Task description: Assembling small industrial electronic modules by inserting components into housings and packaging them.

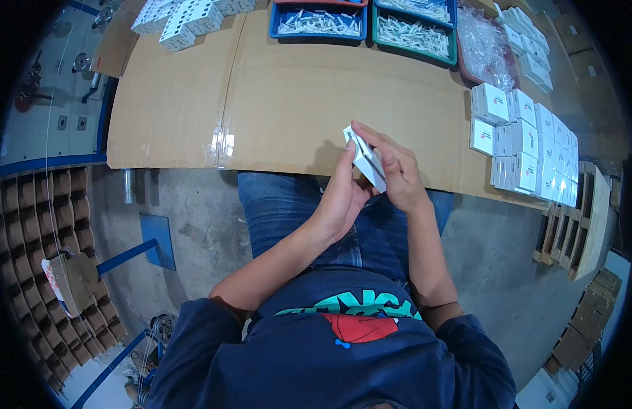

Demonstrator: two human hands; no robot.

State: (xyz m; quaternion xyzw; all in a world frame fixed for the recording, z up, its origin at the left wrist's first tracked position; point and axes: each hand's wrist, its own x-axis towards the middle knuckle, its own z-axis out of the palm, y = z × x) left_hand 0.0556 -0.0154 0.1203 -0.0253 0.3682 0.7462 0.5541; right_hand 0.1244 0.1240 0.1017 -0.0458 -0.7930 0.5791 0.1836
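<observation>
Just above the near edge of the cardboard-covered table, both hands hold a small white box (372, 174), tilted, with a dark gap along its side. My left hand (337, 208) grips it from the left and below, the thumb against its upper end. On the other side my right hand (404, 178) closes around it, fingers over the top and thumb along the side. What lies inside the box cannot be seen, and the left fingertips are partly hidden behind it.
Stacked white boxes (525, 146) stand at the table's right edge. Along the far side are a blue bin (318, 37) and a green bin (415, 56) of small white parts, plus a red bin (471, 71) of clear plastic bags. White boxes with dark spots (181, 26) sit far left.
</observation>
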